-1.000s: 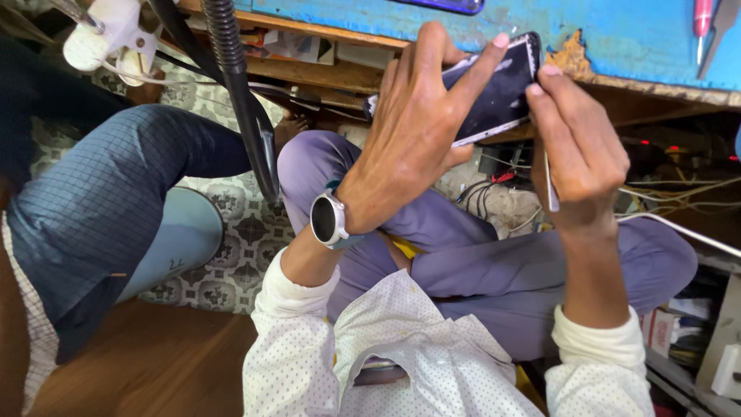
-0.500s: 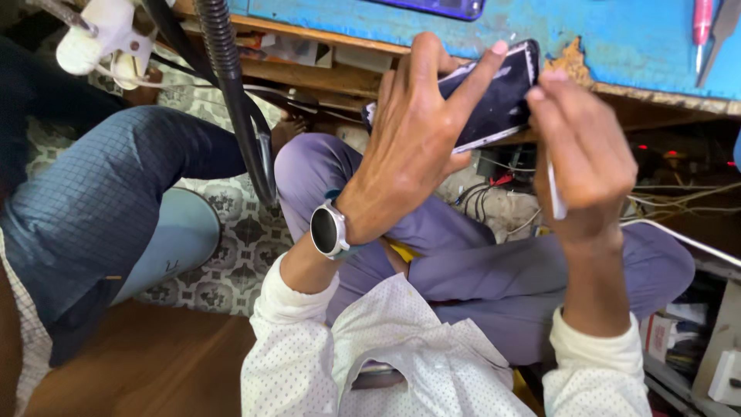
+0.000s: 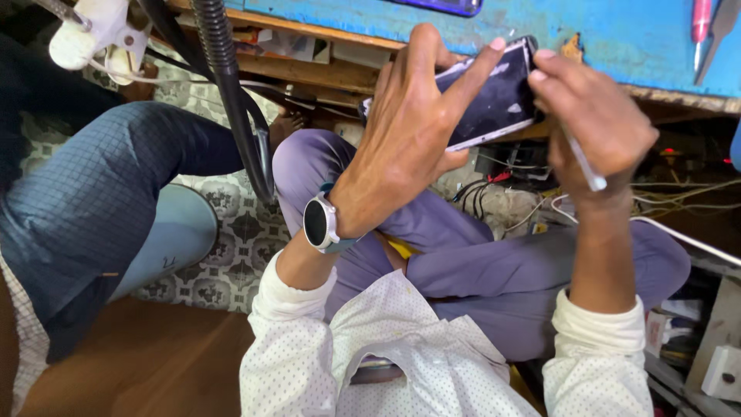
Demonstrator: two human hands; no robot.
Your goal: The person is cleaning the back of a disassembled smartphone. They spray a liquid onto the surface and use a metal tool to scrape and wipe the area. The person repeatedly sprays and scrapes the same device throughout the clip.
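Left hand [image 3: 409, 147]: raised before the bench, fingers wrapped round a dark smartphone [image 3: 482, 104], index finger laid along its upper face, thumb beneath; closed firmly on the phone. A round-faced wristwatch [image 3: 318, 222] sits on that wrist. Right hand [image 3: 598, 123]: fingers pinched together on a thin white tool [image 3: 583, 164], its fingertips touching the phone's right end; whether the tool's working tip meets the phone cannot be told, as the fingers hide it. Phone: held in the air between both hands, long axis running from lower left to upper right, dark face tilted toward the camera, its right end just beside the right hand and most of its body in the left, which carries the weight. Surface: a blue-painted workbench [image 3: 617, 35] with chipped edge lies directly behind the phone; a red-handled tool [image 3: 701, 23] rests on it at upper right. Room: seated person in white dotted shirt and purple trousers; tangled wires [image 3: 502, 193] under the bench; a black flexible hose [image 3: 231, 93] hanging at left; patterned floor covering [image 3: 247, 232]; another person's blue-clad leg [image 3: 100, 208] at far left.
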